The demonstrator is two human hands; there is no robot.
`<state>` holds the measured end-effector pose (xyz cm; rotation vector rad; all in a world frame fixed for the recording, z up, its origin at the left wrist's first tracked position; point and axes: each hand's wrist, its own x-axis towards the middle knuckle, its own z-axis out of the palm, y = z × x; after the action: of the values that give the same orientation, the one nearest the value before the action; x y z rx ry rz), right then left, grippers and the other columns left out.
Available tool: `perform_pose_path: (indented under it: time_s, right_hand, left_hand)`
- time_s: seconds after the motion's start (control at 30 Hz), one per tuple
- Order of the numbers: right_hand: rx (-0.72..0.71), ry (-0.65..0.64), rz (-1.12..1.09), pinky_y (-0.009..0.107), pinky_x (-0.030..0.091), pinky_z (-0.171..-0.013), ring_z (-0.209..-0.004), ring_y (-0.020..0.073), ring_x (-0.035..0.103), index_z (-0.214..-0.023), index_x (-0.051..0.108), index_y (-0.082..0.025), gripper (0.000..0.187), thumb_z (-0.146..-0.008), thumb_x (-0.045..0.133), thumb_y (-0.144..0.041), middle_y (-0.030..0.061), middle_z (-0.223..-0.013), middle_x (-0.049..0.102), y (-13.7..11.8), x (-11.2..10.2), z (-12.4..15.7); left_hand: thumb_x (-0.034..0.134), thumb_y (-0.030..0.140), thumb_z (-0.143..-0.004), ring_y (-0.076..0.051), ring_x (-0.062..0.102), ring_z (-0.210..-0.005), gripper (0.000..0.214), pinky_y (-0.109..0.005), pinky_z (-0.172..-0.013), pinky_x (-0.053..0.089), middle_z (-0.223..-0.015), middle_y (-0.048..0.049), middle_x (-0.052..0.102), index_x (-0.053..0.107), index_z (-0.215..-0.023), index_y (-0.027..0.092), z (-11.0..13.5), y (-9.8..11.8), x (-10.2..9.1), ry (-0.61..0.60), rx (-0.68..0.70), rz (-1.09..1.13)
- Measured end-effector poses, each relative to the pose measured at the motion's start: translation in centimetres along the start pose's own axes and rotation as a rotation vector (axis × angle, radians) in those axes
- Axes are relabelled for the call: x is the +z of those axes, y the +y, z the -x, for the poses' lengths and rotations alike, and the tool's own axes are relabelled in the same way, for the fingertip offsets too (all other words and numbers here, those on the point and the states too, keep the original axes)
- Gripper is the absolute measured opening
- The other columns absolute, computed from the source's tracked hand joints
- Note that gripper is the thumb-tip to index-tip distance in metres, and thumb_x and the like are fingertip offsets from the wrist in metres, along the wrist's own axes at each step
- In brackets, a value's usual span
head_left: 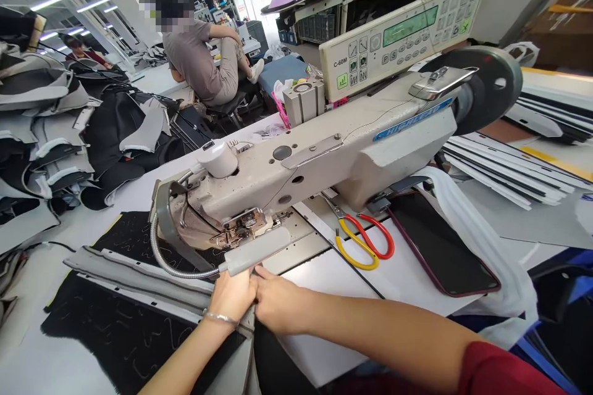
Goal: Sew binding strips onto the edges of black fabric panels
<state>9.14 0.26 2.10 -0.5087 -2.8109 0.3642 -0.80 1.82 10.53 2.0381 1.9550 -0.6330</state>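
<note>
My left hand (231, 296) and my right hand (275, 303) sit side by side just in front of the sewing machine (324, 154), under its grey gooseneck lamp (257, 250). Both press down on a grey strip of material (139, 278) that lies over black fabric (120, 333). The fingers of both hands curl downward onto the seam and are partly hidden by the lamp. A thin bracelet circles my left wrist. The needle area (238, 228) lies just beyond my fingertips.
Scissors with red and yellow handles (364, 241) and a dark phone (440, 253) lie right of the needle. A control panel (403, 31) stands behind the machine. Piles of grey and black cut pieces (69, 136) fill the left. A seated person (204, 55) works farther back.
</note>
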Motion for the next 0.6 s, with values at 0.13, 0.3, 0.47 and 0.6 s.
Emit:
perform_pose_path:
  time_s: [0.13, 0.3, 0.47, 0.6]
  right_hand:
    - [-0.006, -0.090, 0.020, 0.049, 0.026, -0.097, -0.100, 0.0287, 0.049, -0.079, 0.068, -0.014, 0.015, -0.072, 0.058, -0.023, 0.0116, -0.085, 0.064, -2.2, -1.0, 1.0]
    - [0.001, -0.120, 0.055, 0.051, 0.020, -0.100, -0.095, 0.0284, 0.052, -0.071, 0.069, -0.017, 0.013, -0.071, 0.059, -0.025, 0.0099, -0.077, 0.065, -3.1, -0.8, 0.8]
    - [0.018, -0.067, 0.104, 0.053, 0.017, -0.100, -0.099, 0.0314, 0.050, -0.075, 0.070, -0.016, 0.015, -0.070, 0.060, -0.026, 0.0118, -0.083, 0.065, -3.4, 0.2, 1.1]
    - [0.011, -0.012, 0.088, 0.055, 0.011, -0.102, -0.095, 0.0305, 0.052, -0.072, 0.070, -0.017, 0.015, -0.071, 0.059, -0.026, 0.0114, -0.077, 0.065, -3.5, 0.8, 1.3]
  left_hand:
    - [0.039, 0.014, -0.071, -0.022, 0.056, -0.096, 0.032, -0.032, -0.083, 0.040, -0.098, -0.0104, 0.063, 0.056, -0.099, 0.015, 0.5, 0.1, 0.9, 0.119, -0.022, 0.002]
    - [0.039, 0.012, -0.071, -0.022, 0.056, -0.093, 0.028, -0.031, -0.083, 0.039, -0.092, -0.0097, 0.063, 0.057, -0.093, 0.014, 0.6, 0.3, 1.2, 0.149, -0.023, 0.004]
    - [0.040, 0.012, -0.070, -0.022, 0.056, -0.092, 0.027, -0.031, -0.081, 0.041, -0.088, -0.0079, 0.063, 0.058, -0.090, 0.017, 0.4, 0.5, 1.5, 0.193, -0.005, 0.016]
    - [0.041, 0.012, -0.069, -0.021, 0.057, -0.089, 0.026, -0.030, -0.078, 0.042, -0.085, -0.0053, 0.063, 0.059, -0.086, 0.020, 0.5, 0.6, 2.0, 0.251, -0.006, 0.025]
